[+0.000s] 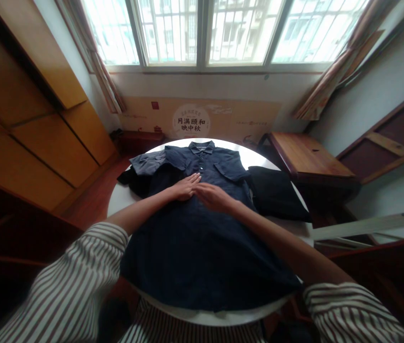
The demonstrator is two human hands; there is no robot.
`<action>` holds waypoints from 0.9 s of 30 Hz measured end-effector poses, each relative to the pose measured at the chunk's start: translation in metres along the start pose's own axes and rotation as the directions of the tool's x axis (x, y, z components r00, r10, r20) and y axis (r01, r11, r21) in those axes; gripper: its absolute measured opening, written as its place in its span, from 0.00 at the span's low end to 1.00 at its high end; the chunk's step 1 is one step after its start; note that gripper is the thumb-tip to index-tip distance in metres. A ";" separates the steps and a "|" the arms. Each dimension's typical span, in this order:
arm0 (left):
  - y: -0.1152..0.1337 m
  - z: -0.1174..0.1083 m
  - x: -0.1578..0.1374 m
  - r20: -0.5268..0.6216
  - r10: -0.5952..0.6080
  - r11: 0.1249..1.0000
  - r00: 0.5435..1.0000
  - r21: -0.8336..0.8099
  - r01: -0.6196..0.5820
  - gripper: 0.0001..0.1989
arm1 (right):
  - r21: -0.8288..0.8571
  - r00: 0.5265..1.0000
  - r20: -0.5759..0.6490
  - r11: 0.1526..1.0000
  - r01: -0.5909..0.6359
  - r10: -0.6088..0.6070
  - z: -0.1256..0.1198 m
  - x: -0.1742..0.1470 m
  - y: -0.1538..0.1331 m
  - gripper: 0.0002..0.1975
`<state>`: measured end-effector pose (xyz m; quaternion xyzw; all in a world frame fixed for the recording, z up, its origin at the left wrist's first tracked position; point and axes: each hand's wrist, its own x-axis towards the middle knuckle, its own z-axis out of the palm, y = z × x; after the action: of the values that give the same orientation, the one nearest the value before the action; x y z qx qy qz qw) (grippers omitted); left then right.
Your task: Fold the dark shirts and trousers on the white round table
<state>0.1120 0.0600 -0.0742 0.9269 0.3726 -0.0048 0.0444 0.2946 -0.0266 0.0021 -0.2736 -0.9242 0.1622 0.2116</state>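
L hand (186, 186) flat, gripping nothing; R hand (212, 196) adj., can't tell if pinching. Navy shirt (205, 243) under both, spread out, body apprx. unfolded; dark cloth (278, 195) to R, looks folded.

Dressed in a loose off-white fabric top with narrow dark stripes (187, 329); showing a roomy striped left sleeve (69, 274), bunched near the elbow, and a matching creased right sleeve (348, 309).
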 end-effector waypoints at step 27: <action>0.018 0.000 0.011 -0.118 -0.142 0.983 0.983 -0.131 0.126 0.29 | 0.292 0.920 0.340 0.952 0.094 -0.196 -0.007 -0.186 -0.085 0.30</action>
<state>0.1324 0.0552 -0.0732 0.8937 0.4358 0.0739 0.0771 0.4022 -0.1994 -0.0130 -0.1375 -0.9343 0.3182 0.0828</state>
